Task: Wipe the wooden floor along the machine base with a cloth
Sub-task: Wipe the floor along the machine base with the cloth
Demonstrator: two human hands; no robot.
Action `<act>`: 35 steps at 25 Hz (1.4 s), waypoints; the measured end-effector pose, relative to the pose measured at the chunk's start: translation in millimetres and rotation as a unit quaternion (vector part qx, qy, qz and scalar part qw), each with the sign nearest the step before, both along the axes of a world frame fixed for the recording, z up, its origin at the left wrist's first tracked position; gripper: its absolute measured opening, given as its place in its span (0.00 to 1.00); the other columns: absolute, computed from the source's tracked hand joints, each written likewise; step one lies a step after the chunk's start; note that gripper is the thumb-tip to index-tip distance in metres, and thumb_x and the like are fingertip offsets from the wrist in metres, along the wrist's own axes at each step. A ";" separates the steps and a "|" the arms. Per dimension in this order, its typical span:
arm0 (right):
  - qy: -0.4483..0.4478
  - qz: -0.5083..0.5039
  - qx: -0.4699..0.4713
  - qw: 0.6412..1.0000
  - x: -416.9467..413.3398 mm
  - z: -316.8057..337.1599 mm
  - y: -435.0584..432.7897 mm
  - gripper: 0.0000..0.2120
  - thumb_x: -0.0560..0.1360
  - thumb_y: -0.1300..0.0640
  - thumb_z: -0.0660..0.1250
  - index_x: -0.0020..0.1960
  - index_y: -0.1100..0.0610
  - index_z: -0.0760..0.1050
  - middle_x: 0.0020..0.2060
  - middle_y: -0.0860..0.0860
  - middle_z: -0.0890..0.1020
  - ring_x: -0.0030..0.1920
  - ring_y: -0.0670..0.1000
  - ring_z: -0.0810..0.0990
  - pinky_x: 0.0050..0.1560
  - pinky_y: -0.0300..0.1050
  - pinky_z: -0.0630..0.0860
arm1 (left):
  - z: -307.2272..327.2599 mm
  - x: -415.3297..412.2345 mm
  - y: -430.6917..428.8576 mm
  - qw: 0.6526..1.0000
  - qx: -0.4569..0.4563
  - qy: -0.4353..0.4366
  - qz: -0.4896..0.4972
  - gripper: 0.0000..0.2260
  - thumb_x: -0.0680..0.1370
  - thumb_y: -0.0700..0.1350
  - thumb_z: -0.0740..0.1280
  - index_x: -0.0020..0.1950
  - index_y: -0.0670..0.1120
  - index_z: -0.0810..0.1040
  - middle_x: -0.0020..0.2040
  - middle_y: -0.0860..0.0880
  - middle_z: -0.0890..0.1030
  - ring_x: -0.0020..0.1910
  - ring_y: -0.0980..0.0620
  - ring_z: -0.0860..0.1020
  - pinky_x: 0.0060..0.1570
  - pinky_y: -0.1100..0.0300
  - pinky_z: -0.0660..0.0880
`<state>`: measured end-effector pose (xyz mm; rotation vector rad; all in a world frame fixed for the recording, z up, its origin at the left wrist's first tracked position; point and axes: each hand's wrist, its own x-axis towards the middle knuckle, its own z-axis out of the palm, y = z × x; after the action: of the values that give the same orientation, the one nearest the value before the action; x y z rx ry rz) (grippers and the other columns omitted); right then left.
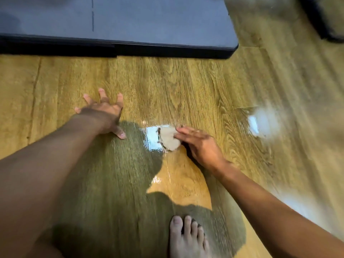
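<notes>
1. The person's right hand (199, 144) lies flat on the right edge of a small beige cloth (170, 139), fingers nearly straight. It presses the cloth rather than clutching it.
2. The left hand (104, 112) is spread wide on the wooden floor (186, 86), gripping nothing and apparently used as a prop.
3. The cloth sits on a shiny, seemingly wet patch, well apart from the dark edge of the machine base (149, 49).
4. Risk: only the fingers cover the cloth, so a quick stroke could slide them off and leave it behind.
5. Risk: the floor looks slick. The bracing palm or the bare foot (188, 237) below could skid if weight shifts onto them.
6. Risk: the strip beside the base may go unwiped unless the strokes move up towards it.
7. Risk: so small a cloth may only smear the moisture about.
</notes>
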<state>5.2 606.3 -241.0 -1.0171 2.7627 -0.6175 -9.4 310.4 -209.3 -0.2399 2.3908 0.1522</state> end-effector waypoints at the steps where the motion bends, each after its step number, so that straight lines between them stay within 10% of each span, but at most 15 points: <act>1: -0.014 -0.037 0.007 0.999 -14.6 1.9 -10.9 0.18 0.75 0.70 0.63 0.61 0.57 0.78 0.63 0.52 0.77 0.65 0.54 0.75 0.65 0.54 0.72 | 0.9 1.0 -0.6 1.000 -0.001 0.001 -0.001 0.57 0.66 0.59 0.75 0.75 0.57 0.32 0.74 0.41 0.30 0.72 0.30 0.38 0.68 0.31 0.53; 19: -0.008 -0.010 -0.051 0.999 103.0 -2.0 83.0 0.17 0.75 0.62 0.61 0.62 0.51 0.77 0.63 0.46 0.77 0.66 0.47 0.73 0.63 0.53 0.74 | -2.2 -5.7 71.9 0.999 0.029 0.015 -0.015 0.54 0.68 0.60 0.73 0.75 0.57 0.33 0.76 0.43 0.33 0.74 0.35 0.38 0.67 0.29 0.54; 35: 0.022 -0.081 -0.025 0.996 -92.3 -4.1 -4.0 0.15 0.75 0.67 0.66 0.60 0.57 0.78 0.63 0.53 0.77 0.63 0.54 0.76 0.67 0.45 0.67 | -0.7 -28.1 72.4 0.997 0.020 0.005 -0.076 0.58 0.65 0.57 0.76 0.76 0.50 0.34 0.76 0.38 0.36 0.73 0.31 0.41 0.65 0.28 0.54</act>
<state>-87.1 602.3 -245.1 -0.8312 2.9023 -0.6984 -37.5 382.8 -210.0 -0.0369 2.4023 0.1310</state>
